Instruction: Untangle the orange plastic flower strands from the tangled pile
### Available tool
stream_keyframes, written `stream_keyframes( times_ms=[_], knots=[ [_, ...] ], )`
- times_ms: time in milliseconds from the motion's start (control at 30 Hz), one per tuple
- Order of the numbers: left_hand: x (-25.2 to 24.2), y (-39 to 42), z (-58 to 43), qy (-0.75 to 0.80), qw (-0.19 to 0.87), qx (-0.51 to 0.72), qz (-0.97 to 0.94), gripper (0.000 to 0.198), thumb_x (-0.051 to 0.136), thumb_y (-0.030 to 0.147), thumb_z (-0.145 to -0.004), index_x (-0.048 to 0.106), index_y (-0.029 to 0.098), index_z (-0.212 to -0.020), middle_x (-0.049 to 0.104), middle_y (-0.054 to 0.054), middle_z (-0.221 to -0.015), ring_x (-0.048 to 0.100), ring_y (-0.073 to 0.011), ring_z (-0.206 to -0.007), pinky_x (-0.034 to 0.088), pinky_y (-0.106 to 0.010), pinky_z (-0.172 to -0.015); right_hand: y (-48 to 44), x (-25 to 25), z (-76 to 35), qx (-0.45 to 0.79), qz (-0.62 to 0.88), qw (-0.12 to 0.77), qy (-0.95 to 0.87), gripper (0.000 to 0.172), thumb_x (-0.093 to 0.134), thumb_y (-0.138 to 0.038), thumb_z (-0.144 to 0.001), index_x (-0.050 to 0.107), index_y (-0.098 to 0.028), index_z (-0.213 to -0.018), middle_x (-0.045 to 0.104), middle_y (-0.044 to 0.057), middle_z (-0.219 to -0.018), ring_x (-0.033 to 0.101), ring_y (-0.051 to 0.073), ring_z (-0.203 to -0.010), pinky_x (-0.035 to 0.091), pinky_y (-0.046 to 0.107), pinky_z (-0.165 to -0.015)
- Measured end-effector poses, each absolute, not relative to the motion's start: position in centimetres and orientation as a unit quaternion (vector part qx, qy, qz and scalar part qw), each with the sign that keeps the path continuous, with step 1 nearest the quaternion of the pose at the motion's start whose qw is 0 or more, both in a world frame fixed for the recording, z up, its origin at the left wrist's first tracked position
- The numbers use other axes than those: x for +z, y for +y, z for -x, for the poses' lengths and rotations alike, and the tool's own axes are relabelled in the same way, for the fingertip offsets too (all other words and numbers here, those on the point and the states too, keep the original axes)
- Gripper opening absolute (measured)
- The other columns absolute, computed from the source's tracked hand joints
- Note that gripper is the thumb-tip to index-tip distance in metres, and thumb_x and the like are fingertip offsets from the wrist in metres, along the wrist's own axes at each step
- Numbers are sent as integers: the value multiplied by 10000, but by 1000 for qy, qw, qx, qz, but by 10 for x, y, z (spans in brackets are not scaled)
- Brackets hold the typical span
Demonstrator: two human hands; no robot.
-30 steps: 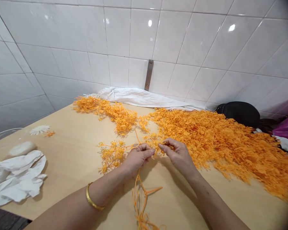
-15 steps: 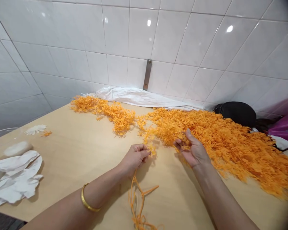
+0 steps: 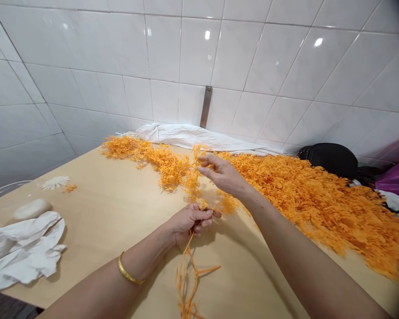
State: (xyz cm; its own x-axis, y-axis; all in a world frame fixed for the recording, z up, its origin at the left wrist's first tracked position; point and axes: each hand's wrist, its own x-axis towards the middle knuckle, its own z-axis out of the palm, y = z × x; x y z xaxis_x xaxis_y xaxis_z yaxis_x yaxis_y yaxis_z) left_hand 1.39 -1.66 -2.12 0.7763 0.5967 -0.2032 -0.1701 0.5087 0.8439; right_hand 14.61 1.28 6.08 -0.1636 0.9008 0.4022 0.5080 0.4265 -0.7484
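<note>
A big heap of orange plastic sprigs (image 3: 319,199) covers the right side of the wooden table (image 3: 113,212). My left hand (image 3: 189,221) rests near the table's middle, fingers closed on a bundle of bare orange stems (image 3: 188,274) that trails toward me. My right hand (image 3: 221,173) is raised above the table, pinching a branching orange sprig (image 3: 194,177) that hangs down to my left hand. A gold bangle (image 3: 128,274) sits on my left wrist.
A smaller pile of orange sprigs (image 3: 142,155) lies at the back left. White cloth (image 3: 193,135) runs along the tiled wall. Crumpled white paper (image 3: 20,252), a white flower piece (image 3: 55,181) and a pale lump (image 3: 31,208) lie at the left. A black bag (image 3: 330,159) sits at the back right.
My right hand left the big heap and lifted up and to the left with a sprig. My left hand stayed put, still gripping the stems.
</note>
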Motion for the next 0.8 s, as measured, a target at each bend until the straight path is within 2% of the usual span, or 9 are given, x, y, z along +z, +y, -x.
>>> stream_keyframes(
  times_ms=[67,167,233,300,367,500,567,667,800],
  knots=[
    [-21,-16,-14,244,839,238,-424,238,572,297,-698,592,119,-855,317,70,-480,180,-16,-365,76,-185,-373,12,57,-149,150,538,372,-742,277,564,-377,-705,599,-186,-903,572,59,-896,511,173,-799,396,318,-709],
    [-19,-17,-15,262,835,236,-422,261,586,321,-690,583,129,-867,271,86,-458,131,-17,-363,54,-184,-374,-2,44,-162,70,588,387,-707,228,481,-380,-771,579,-177,-738,569,40,-753,505,160,-712,379,296,-658],
    [-19,-20,-16,277,828,240,-425,281,600,357,-679,579,136,-851,249,92,-447,107,-17,-366,42,-188,-377,-17,33,-173,86,613,411,-669,267,422,-386,-805,528,-184,-668,534,14,-639,482,136,-598,364,271,-573],
    [-18,-22,-18,285,817,251,-434,300,609,394,-668,575,136,-818,229,97,-435,93,-17,-368,36,-193,-378,-34,24,-183,113,634,429,-633,263,404,-395,-814,498,-190,-678,518,4,-618,461,126,-546,350,261,-521],
    [-18,-25,-19,289,804,263,-449,311,613,418,-661,570,133,-777,212,99,-423,92,-18,-367,31,-201,-378,-49,16,-188,96,641,455,-611,217,423,-382,-807,491,-194,-723,530,18,-684,483,141,-605,370,267,-546],
    [-17,-30,-21,302,776,279,-477,324,622,443,-643,550,136,-715,230,94,-408,108,-21,-364,34,-214,-376,-72,8,-185,0,615,534,-580,127,456,-323,-800,484,-200,-786,512,45,-805,490,170,-756,395,307,-693],
    [-16,-32,-22,304,768,288,-485,320,613,448,-650,536,142,-699,236,93,-400,111,-24,-363,41,-216,-376,-77,6,-179,29,593,564,-573,119,447,-320,-810,482,-206,-802,513,44,-807,498,169,-750,403,312,-705],
    [-17,-32,-23,289,767,303,-486,293,592,435,-673,504,156,-688,229,95,-393,117,-28,-360,53,-212,-376,-78,4,-170,159,559,577,-574,167,444,-356,-814,494,-207,-870,544,53,-850,529,170,-773,425,305,-703],
    [-21,-32,-26,274,754,319,-504,293,590,430,-673,460,169,-642,246,92,-388,156,-30,-345,103,-208,-364,-73,-2,-166,329,533,496,-601,266,487,-403,-783,516,-187,-934,571,42,-841,539,148,-755,431,255,-650]
  ],
)
